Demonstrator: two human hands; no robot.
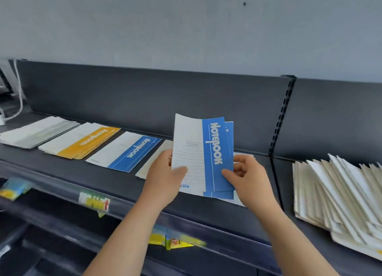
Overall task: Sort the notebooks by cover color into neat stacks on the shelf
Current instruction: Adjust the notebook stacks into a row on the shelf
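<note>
Well to the left of the left hand [165, 179], a grey stack [39, 132], a yellow stack [82, 140] and a blue stack [126, 151] lay flat in a row on the shelf [68, 172]. That hand, its forearm reaching up from below, gripped the white left edge of the held blue notebooks [203, 151], thumb across the front cover. They stood tilted up between both hands. The right hand [250, 180] pinched their lower right corner, thumb on the blue band, fingers curled behind. Beyond it to the right lay a fanned pale pile [339, 195].

Even soft daylight, faint shadows; motion blur lower left, wide-angle edge curvature.
</note>
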